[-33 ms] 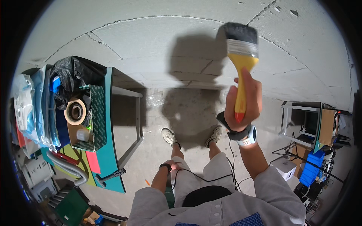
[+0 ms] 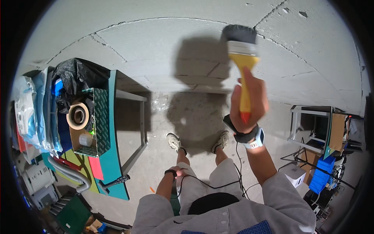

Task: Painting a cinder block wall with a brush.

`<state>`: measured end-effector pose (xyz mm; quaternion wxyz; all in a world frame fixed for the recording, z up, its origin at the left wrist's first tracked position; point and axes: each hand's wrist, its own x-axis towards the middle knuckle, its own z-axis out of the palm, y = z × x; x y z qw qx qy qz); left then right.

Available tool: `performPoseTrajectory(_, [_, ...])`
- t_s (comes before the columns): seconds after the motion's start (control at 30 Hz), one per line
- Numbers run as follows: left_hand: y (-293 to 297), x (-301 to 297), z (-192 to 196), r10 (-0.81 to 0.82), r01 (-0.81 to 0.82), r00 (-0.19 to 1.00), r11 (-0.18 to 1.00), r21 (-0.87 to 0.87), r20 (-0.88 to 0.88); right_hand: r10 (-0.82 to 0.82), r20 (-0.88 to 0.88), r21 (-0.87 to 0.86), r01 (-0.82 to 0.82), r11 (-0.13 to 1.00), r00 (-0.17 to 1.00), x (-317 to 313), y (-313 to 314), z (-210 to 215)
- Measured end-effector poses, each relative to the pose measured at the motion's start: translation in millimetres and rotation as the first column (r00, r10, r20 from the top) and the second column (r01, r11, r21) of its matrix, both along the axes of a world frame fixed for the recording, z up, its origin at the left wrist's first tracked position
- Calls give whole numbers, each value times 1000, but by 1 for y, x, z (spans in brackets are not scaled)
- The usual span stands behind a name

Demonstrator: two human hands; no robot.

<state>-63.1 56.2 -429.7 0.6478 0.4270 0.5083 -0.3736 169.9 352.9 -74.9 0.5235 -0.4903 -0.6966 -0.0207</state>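
Observation:
My right hand (image 2: 251, 99) is closed round the yellow handle of a wide flat paintbrush (image 2: 243, 60), raised in front of the pale wall (image 2: 148, 43). The brush has a silver metal band, dark bristles and a red handle end. Its bristles point up at the wall, near a crack; whether they touch the surface I cannot tell. On that wrist are a black strap and a light-coloured watch (image 2: 255, 141). My left hand (image 2: 180, 171) rests low against my thigh, fingers loosely laid on the shorts, with nothing visible in it.
At left stands a teal-topped table (image 2: 120, 171) with a patterned box (image 2: 102, 121), a tape roll (image 2: 71, 116), a black plastic bag (image 2: 76, 74) and a hammer (image 2: 113, 183). A metal-framed table (image 2: 309, 112), tripod and blue bin (image 2: 322, 173) stand right. A black cable (image 2: 210, 186) crosses my lap.
My right hand has shifted the paintbrush slightly left, its bristle end moving left across the wall. My left hand stays on the thigh.

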Motion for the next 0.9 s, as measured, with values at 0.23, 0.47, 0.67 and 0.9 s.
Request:
performPoseTrajectory(0.23, [8,8,12,-9,9,1000,999,33,27,-45,219,-385,129,914,975,5,-17,-82])
performPoseTrajectory(0.47, [-6,-9,0,42,-42,999,999,2,10,9,3,42,-9,999,1000,-18,-5,0])
performPoseTrajectory(0.67, [2,0,2,58,-58,998,998,-11,13,-21,137,-117,37,992,990,-16,0,-52])
performPoseTrajectory(0.9, [-18,-5,-6,20,-23,999,997,69,50,15,65,-278,4,961,998,-23,-15,-68])
